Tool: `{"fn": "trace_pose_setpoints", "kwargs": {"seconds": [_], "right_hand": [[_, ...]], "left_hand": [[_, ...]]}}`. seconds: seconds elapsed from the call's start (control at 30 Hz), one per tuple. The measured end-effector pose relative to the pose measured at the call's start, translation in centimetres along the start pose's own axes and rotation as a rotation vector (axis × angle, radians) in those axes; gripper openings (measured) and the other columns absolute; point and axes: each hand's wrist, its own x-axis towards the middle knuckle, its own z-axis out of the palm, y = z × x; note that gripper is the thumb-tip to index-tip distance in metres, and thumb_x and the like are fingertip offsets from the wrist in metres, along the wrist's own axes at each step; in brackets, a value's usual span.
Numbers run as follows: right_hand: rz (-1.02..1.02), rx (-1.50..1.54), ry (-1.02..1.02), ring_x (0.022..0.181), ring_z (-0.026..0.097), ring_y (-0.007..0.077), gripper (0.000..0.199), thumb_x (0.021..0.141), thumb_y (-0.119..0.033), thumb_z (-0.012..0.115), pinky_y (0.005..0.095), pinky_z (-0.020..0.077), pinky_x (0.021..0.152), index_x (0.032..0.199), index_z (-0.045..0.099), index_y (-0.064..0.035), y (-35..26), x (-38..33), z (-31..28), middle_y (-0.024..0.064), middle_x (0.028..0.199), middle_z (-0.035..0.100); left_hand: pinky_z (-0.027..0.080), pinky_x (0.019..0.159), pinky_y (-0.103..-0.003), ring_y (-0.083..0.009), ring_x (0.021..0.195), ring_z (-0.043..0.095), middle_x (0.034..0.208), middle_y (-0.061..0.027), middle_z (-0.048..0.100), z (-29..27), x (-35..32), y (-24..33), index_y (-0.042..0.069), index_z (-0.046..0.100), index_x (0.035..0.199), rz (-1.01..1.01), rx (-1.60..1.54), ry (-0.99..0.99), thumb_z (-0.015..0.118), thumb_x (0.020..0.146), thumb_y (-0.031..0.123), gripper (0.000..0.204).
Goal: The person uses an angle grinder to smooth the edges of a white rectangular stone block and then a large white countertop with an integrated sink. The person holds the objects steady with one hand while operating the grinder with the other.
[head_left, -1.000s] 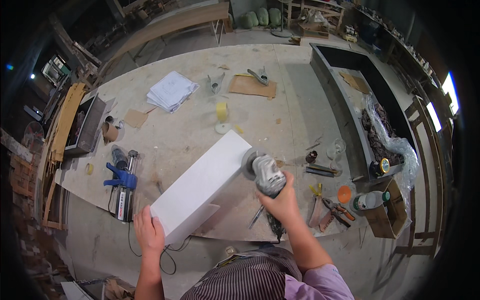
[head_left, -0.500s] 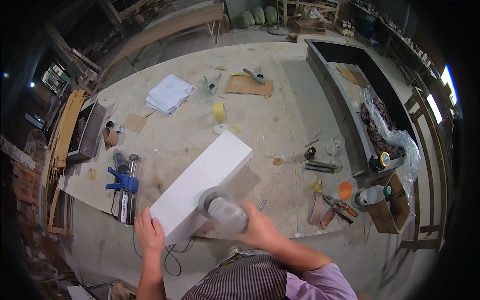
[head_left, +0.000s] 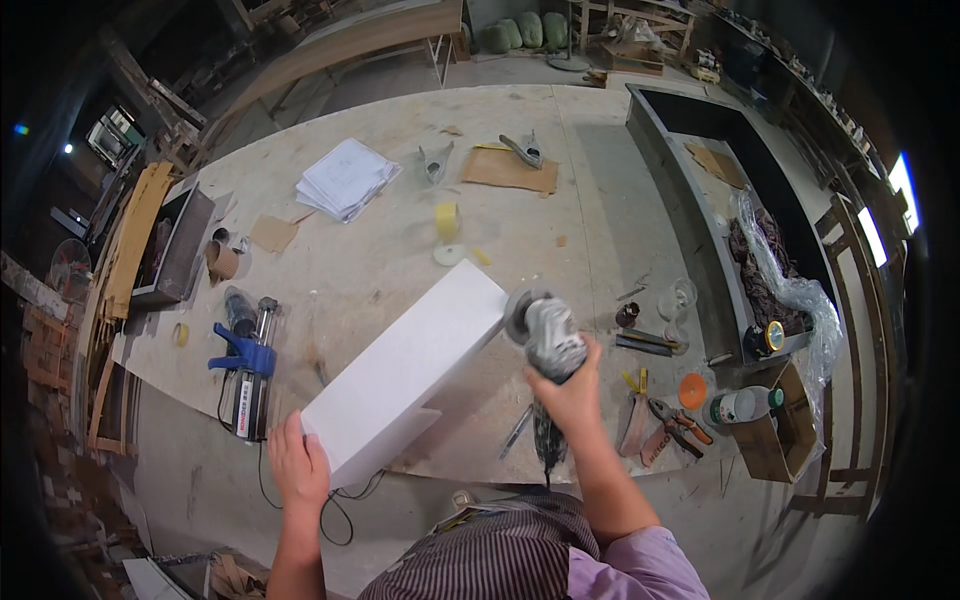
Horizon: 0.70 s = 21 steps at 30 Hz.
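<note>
A long white box-shaped piece (head_left: 405, 350) lies slantwise on the worktable (head_left: 590, 420), its far end toward the right. My left hand (head_left: 298, 462) grips its near end, fingers over the left edge and thumb on the corner. In my right hand (head_left: 572, 395) is an angle grinder (head_left: 556, 338), fingers closed around its body. The grinder's disc (head_left: 522, 312) is at the piece's far right end; whether it touches cannot be made out. Its dark tail end and cord hang toward me. Beside the grinder lies a thin pen-like tool (head_left: 516, 432).
On the left lies a blue-handled caulking gun (head_left: 248, 358). Papers (head_left: 347, 180), a yellow tape roll (head_left: 447, 220) and spring clamps (head_left: 436, 164) are farther back. Pliers (head_left: 682, 425), a bottle (head_left: 742, 404) and a cardboard box (head_left: 790, 425) stand right, near a long grey trough (head_left: 665, 200).
My right hand has carried the grinder from the near right side of the white piece away to its far right end. My left hand stays on the near end.
</note>
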Motion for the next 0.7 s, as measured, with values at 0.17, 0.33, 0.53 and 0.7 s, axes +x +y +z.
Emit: {"fn": "trace_pose_setpoints", "kwargs": {"seconds": [0.17, 0.33, 0.53, 0.7], "right_hand": [[-0.04, 0.102, 0.091, 0.099, 0.06, 0.0255, 0.084, 0.07, -0.018, 0.085, 0.0362, 0.0495, 0.087, 0.132, 0.032, 0.0047, 0.7, 0.4, -0.7, 0.0196, 0.111, 0.057], [0.024, -0.047, -0.429, 0.109, 0.062, 0.0306, 0.087, 0.068, -0.017, 0.084, 0.0393, 0.0501, 0.093, 0.137, 0.033, -0.0008, -2.2, -6.4, -1.5, 0.0233, 0.117, 0.059], [-0.233, -0.241, -0.835, 0.104, 0.061, 0.0426, 0.079, 0.072, -0.023, 0.078, 0.0473, 0.0516, 0.086, 0.137, 0.037, -0.0069, -4.7, -9.7, 1.3, 0.024, 0.121, 0.059], [-0.121, -0.286, -0.745, 0.102, 0.062, 0.0441, 0.082, 0.07, -0.024, 0.079, 0.0473, 0.0518, 0.087, 0.137, 0.036, -0.0051, -5.0, -9.3, 1.2, 0.0259, 0.112, 0.063]], "left_hand": [[0.033, 0.105, -0.054, -0.0453, 0.113, 0.048, 0.121, -0.0258, 0.054, 0.2, 0.0, -0.4, -0.004, 0.046, 0.13, -0.03, 0.022, -0.005, 0.051, 0.09, 0.012, 0.044], [0.034, 0.102, -0.052, -0.0453, 0.112, 0.048, 0.12, -0.0261, 0.054, 0.5, -0.3, -0.8, -0.004, 0.046, 0.129, 0.023, 0.027, 0.04, 0.051, 0.09, 0.013, 0.043], [0.034, 0.102, -0.053, -0.0449, 0.112, 0.048, 0.12, -0.0259, 0.054, 0.7, -0.2, -0.9, -0.003, 0.046, 0.13, 0.013, 0.04, 0.038, 0.05, 0.09, 0.015, 0.043], [0.031, 0.107, -0.054, -0.044, 0.115, 0.047, 0.121, -0.0255, 0.054, 0.8, -0.2, -1.0, -0.002, 0.046, 0.13, 0.01, 0.037, 0.05, 0.051, 0.089, 0.014, 0.044]]}}
